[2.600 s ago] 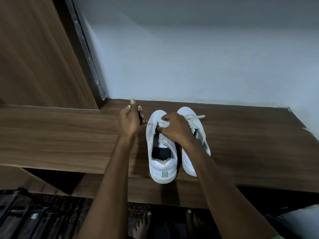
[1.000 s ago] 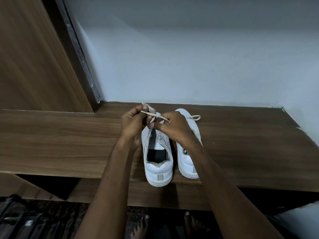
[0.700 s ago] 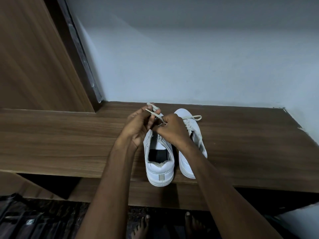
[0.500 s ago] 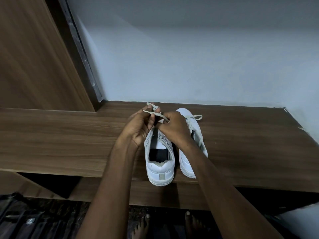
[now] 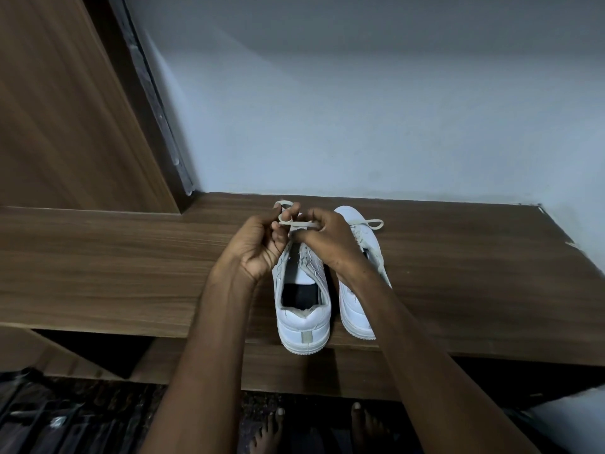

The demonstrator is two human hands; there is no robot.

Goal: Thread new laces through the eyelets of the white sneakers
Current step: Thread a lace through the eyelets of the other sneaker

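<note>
Lace sits mid-frame, above the tongue end of the left sneaker, pulled roughly level between both hands. Left hand pinches a small loop of it in curled fingers; right hand pinches the other end, fingers curled tight. Eyelets lie directly below the grip, toward the bottom of the frame; shoe's long axis runs top to bottom, heel nearest the camera. Both hands equally close, 1 each side of the tongue. Judgement: tying off or tensioning the top of this shoe. Right sneaker touches alongside, already laced, its bow trailing right. Both on a wooden shelf; wall behind. Nothing blocks the hands.
</note>
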